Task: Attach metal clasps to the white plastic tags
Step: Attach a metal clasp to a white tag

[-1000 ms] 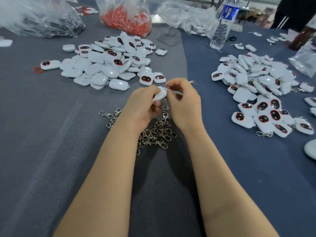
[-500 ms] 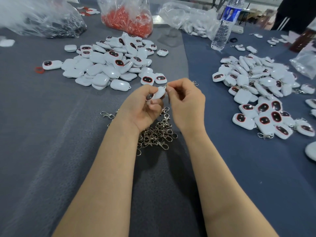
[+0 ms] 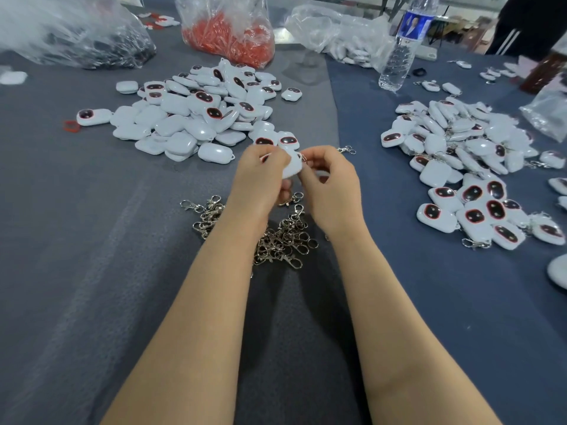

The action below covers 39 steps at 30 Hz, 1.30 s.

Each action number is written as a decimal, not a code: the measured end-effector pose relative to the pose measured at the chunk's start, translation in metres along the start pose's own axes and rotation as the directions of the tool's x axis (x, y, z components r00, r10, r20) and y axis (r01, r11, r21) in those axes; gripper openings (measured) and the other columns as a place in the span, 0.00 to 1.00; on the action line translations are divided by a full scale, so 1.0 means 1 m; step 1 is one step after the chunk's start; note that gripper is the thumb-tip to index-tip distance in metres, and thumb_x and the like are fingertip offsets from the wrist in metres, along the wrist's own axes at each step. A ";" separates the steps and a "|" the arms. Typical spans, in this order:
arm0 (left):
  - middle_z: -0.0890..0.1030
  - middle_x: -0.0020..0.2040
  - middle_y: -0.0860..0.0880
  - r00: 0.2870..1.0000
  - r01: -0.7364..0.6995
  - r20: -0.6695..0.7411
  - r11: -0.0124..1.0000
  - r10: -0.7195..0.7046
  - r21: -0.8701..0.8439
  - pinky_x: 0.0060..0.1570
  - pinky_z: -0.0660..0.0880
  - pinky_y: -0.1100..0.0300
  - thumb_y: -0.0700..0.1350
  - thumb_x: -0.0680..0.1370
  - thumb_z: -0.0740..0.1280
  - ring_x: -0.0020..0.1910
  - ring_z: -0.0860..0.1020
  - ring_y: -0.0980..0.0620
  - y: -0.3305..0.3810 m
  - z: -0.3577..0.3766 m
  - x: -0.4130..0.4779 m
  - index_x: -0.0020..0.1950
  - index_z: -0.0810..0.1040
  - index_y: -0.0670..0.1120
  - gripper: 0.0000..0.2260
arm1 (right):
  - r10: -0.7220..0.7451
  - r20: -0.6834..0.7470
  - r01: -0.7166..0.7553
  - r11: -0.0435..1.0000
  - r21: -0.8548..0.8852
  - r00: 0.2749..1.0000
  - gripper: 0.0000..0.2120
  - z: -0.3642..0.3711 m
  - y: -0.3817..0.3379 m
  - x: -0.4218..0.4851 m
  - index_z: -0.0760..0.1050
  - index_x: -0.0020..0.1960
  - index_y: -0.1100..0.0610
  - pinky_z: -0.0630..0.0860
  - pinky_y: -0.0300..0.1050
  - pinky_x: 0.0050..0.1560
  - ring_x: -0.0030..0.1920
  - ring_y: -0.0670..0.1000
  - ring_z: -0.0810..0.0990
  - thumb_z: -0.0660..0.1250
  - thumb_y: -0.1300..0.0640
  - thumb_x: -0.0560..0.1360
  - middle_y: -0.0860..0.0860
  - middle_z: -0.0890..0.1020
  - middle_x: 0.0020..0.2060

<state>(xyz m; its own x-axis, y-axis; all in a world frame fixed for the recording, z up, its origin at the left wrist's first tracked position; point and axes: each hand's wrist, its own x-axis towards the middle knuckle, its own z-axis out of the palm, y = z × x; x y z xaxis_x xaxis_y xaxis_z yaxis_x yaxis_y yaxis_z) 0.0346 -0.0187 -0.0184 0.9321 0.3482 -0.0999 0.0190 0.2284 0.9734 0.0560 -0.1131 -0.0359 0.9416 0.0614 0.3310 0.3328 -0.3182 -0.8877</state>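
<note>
Left hand (image 3: 260,176) and right hand (image 3: 329,191) both pinch one tag (image 3: 291,167) mid-frame; seems light, stiff, slippery, so grip its edges.

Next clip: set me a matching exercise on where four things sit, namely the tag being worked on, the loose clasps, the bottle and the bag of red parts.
Things:
1. held tag
2. clasps
3. bottle
4. red bag

Places:
A. upright at the far side, beside a clear bag
B. heaped on the cloth beneath the wrists
C. pinched between the left hand and right hand
D. slumped at the far side, left of the bottle

Pairs: 1-C; 2-B; 3-A; 4-D
</note>
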 end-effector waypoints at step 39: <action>0.78 0.37 0.45 0.869 0.494 0.326 0.641 -0.372 -0.588 0.23 0.72 0.72 0.37 0.77 0.64 0.24 0.73 0.59 0.001 -0.017 0.007 0.50 0.77 0.35 0.06 | -0.157 -0.031 0.153 0.982 -0.116 0.987 0.03 0.004 0.000 -0.003 0.77 0.48 0.55 0.69 0.27 0.43 0.42 0.42 0.75 0.65 0.60 0.77 0.49 0.79 0.45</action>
<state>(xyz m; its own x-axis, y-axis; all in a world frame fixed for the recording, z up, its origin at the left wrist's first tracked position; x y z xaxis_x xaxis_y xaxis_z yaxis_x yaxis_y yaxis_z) 0.0350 -0.0006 -0.0218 0.9209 -0.0783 -0.3818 0.2602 0.8527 0.4529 0.0530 -0.1099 -0.0379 0.8757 0.0817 0.4760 0.4645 -0.4124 -0.7837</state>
